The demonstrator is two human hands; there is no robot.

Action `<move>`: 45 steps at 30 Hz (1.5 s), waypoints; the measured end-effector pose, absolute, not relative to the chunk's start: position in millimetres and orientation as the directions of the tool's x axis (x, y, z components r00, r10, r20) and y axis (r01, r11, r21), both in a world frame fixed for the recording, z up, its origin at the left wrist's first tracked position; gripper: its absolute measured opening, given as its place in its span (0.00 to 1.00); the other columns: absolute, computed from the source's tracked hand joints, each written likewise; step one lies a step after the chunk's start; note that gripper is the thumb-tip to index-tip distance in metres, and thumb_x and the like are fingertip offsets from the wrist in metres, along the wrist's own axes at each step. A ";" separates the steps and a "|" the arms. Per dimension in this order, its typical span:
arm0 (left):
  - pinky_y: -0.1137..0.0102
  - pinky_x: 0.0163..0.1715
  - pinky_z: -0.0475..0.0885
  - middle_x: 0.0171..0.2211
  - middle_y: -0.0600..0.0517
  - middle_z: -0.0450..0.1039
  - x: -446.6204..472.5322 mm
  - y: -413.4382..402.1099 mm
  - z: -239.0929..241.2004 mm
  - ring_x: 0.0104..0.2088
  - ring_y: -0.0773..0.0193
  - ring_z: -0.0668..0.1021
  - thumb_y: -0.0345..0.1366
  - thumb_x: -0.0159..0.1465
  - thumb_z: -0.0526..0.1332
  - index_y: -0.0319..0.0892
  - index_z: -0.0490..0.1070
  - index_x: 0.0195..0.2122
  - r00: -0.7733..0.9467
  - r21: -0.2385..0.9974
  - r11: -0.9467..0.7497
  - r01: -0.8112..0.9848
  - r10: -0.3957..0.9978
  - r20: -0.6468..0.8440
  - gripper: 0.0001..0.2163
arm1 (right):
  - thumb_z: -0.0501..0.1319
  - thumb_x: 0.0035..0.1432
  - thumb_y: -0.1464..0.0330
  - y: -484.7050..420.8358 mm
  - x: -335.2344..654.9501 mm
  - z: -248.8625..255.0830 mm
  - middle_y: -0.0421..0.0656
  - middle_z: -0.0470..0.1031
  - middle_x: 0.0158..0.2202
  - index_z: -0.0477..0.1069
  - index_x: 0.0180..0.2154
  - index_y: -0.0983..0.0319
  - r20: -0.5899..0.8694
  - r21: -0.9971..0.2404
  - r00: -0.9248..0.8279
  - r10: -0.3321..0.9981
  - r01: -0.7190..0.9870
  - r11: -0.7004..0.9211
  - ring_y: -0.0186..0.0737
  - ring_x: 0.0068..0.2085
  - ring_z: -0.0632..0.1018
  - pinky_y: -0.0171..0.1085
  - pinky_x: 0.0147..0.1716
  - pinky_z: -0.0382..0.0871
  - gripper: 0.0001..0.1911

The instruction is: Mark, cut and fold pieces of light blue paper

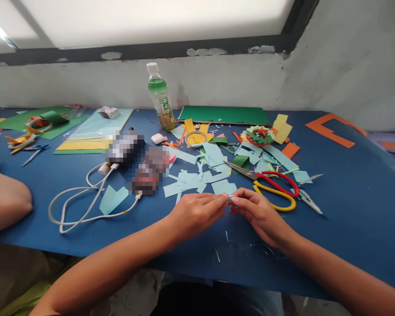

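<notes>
My left hand (197,213) and my right hand (258,213) meet fingertip to fingertip over the blue table (349,197), near its front edge. Both pinch one small piece of paper (229,199), mostly hidden between the fingers, with a hint of pale green showing. Just beyond my fingers lie light blue paper scraps (197,180). Scissors with red and yellow handles (273,186) rest right beside my right hand, blades pointing back left.
A green drink bottle (160,97) stands at the back centre, next to a green card sheet (224,115). A folded paper flower (259,135) and a tape ring (195,138) lie behind. White cables (82,202) loop at left. Another person's arm (3,193) rests at far left.
</notes>
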State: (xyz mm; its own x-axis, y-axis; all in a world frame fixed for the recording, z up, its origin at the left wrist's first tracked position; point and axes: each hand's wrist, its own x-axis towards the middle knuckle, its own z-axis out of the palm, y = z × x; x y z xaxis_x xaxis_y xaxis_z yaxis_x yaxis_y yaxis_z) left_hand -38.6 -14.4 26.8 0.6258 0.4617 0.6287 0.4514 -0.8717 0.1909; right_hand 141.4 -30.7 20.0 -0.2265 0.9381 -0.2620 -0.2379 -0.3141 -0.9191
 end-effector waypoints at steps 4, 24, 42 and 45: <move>0.75 0.24 0.71 0.25 0.51 0.77 -36.5 -12.9 26.8 0.24 0.67 0.78 0.31 0.63 0.56 0.38 0.73 0.39 0.579 0.346 -0.814 0.466 0.577 0.577 0.08 | 0.65 0.50 0.63 -28.4 146.5 17.0 0.37 0.72 0.30 0.72 0.34 0.59 -0.097 -0.993 -0.212 0.972 -0.052 -0.111 0.32 0.31 0.72 0.32 0.33 0.68 0.09; 0.74 0.27 0.70 0.29 0.52 0.79 -32.2 -13.3 42.3 0.28 0.64 0.78 0.38 0.58 0.62 0.40 0.78 0.34 0.441 0.901 -0.176 0.397 0.897 -0.019 0.08 | 0.57 0.58 0.69 -24.3 153.8 19.9 0.40 0.73 0.28 0.72 0.30 0.61 0.307 -0.881 -0.325 0.894 0.259 0.397 0.35 0.31 0.73 0.33 0.32 0.65 0.07; 0.75 0.28 0.73 0.26 0.50 0.77 -32.9 -0.8 39.7 0.27 0.69 0.77 0.36 0.57 0.64 0.38 0.73 0.37 0.588 0.913 0.401 0.076 0.722 -0.365 0.09 | 0.56 0.58 0.61 -25.9 158.2 20.9 0.39 0.72 0.26 0.69 0.28 0.62 -0.008 -0.975 -0.410 0.912 0.208 0.085 0.34 0.28 0.70 0.33 0.28 0.63 0.12; 0.74 0.28 0.73 0.26 0.50 0.77 -33.7 -0.9 41.1 0.29 0.67 0.78 0.38 0.57 0.64 0.38 0.73 0.36 0.605 0.917 0.390 0.082 0.712 -0.356 0.09 | 0.57 0.58 0.61 -26.4 159.1 22.5 0.38 0.70 0.24 0.69 0.28 0.62 -0.033 -0.969 -0.420 0.907 0.234 0.073 0.33 0.26 0.68 0.32 0.26 0.61 0.12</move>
State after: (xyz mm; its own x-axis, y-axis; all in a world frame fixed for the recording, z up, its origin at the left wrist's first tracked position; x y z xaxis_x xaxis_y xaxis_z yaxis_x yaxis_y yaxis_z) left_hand -33.7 -0.9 41.1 0.6051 0.7119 -0.3564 0.0817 0.3898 0.9173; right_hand 159.1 -26.4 22.5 -0.4198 0.9070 -0.0328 0.2342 0.0734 -0.9694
